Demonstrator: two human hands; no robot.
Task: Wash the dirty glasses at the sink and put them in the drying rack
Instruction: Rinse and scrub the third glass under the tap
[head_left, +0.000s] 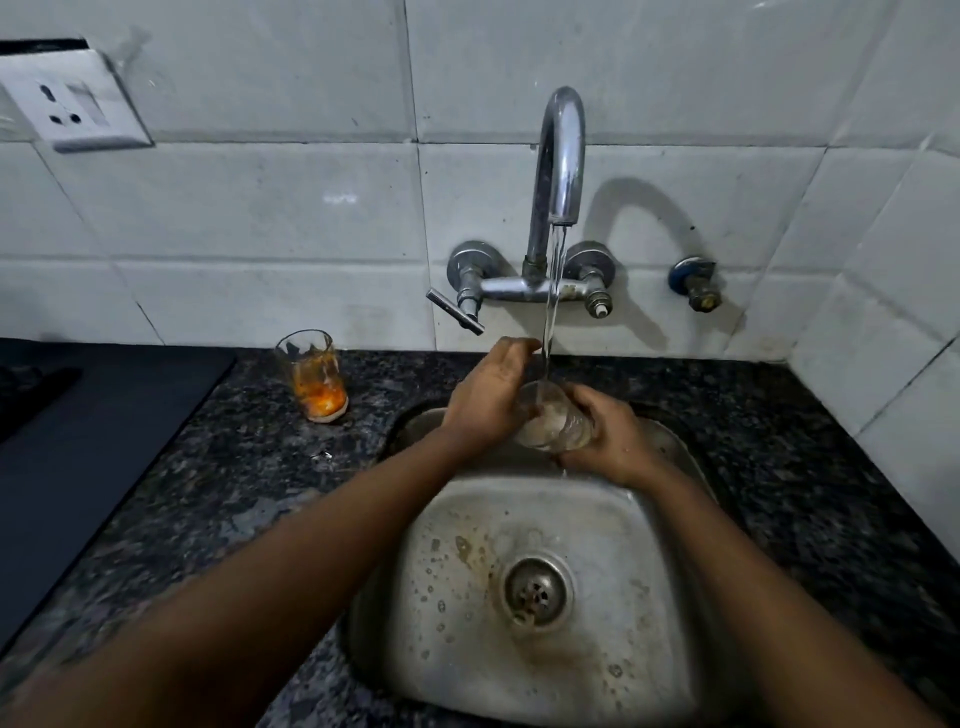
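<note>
At far left, a white wall socket plate (72, 101) sits on pale grey tiles (260, 208), above a flat black panel (78, 447) lying on the dark speckled stone bench (249, 467). Further right, a clear tumbler smeared with orange residue (313, 375) stands upright on the bench, apart from the sink and not yet washed.

In the middle, the left hand (485, 402) curls around the rim side of a second clear glass (551, 417), fingers pressed to it. A chrome curved wall tap (558, 161) runs a thin stream of water (551, 296) into this glass, which is tilted over the back of the round-cornered steel sink (452, 597). The right hand (610, 436) closes its grip around the base of the glass. A metal drain strainer (536, 591) sits in the stained, droplet-covered basin.

Judged risks: wet glass could slip between the two hands and strike the steel basin or the tap's lever (455, 310), which juts out close above. The orange tumbler stands near the left arm's path, so a careless reach could topple it.

No drying rack is visible. At right, a small blue-collared valve (696, 283) projects from the tiled corner. The room is dim.
</note>
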